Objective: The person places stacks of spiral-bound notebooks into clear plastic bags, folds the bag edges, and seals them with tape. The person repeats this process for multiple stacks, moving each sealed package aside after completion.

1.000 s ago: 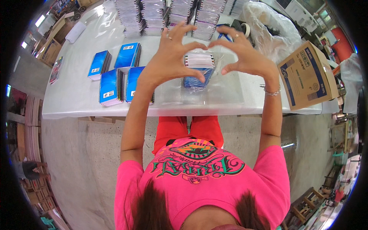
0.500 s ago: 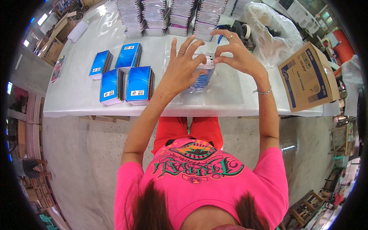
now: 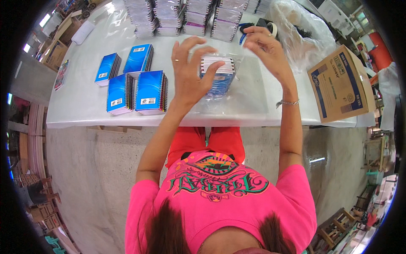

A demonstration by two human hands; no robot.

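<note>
While the wearer leans in at the table point(image 3: 292, 101), the plastic-wrapped notebook bundle point(image 3: 220, 84) sits upon it just right of the left hand point(image 3: 189, 74) and nearer the body than the right hand point(image 3: 270, 55). Bundle's longer visible side runs roughly away from the wearer, pale page edges at the far end. Left hand is nearer: thumb and fingers spread apart, thumb overlapping the pages in view; contact, cannot tell. Right hand well off, fingers bent, thumb hidden; whether it pinches anything, cannot tell. Against half a second ago: right fingertips were at the bundle's corner, now up and away; left hand has shifted leftward, uncovering more pages. Farther out: blue notebook stacks point(image 3: 149, 89) left of the left hand, wrapped stacks point(image 3: 195, 17) beyond it, carton point(image 3: 338, 86) right of the right hand.
</note>
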